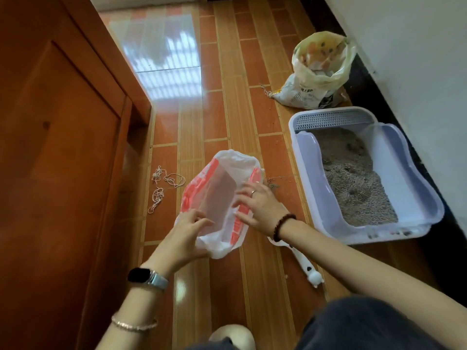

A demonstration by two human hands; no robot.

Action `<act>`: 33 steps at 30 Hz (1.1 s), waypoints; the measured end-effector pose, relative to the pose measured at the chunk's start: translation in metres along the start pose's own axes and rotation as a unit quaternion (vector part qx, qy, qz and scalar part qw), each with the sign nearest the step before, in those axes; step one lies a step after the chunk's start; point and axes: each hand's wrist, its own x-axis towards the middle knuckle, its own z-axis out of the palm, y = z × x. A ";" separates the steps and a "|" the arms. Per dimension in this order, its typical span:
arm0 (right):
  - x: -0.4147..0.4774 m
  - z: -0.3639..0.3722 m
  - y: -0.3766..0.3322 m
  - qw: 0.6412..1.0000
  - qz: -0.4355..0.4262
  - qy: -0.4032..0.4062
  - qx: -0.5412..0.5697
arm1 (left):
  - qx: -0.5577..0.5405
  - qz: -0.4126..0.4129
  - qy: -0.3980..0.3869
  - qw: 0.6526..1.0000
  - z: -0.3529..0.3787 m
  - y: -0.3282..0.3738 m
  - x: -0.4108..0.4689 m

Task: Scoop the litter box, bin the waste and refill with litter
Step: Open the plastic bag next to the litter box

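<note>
The bag is thin plastic film, translucent white with red print, crinkled and faintly shiny. The floor is glazed tile in a wood-plank pattern, glossy enough to mirror a window. The panelled door is reddish-brown wood with a smooth satin finish. The litter box is smooth, slightly glossy pale plastic. The litter in it is grey, grainy and matt. The sack looks like printed woven plastic with a yellowish film liner. The scoop is smooth white plastic.
</note>
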 end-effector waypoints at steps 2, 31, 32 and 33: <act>-0.009 0.011 -0.012 0.995 -0.091 -0.043 -0.029 | 0.008 0.021 -0.040 0.999 0.007 -0.007 0.002; -0.060 0.042 -0.019 0.993 -0.002 -0.091 -0.072 | 0.273 0.147 0.040 0.950 0.036 0.023 -0.001; -0.061 0.048 -0.018 0.992 -0.002 -0.098 -0.077 | 0.278 0.144 0.042 0.949 0.039 0.021 0.000; -0.062 0.050 -0.019 0.992 0.000 -0.103 -0.076 | 0.277 0.143 0.048 0.949 0.042 0.020 0.000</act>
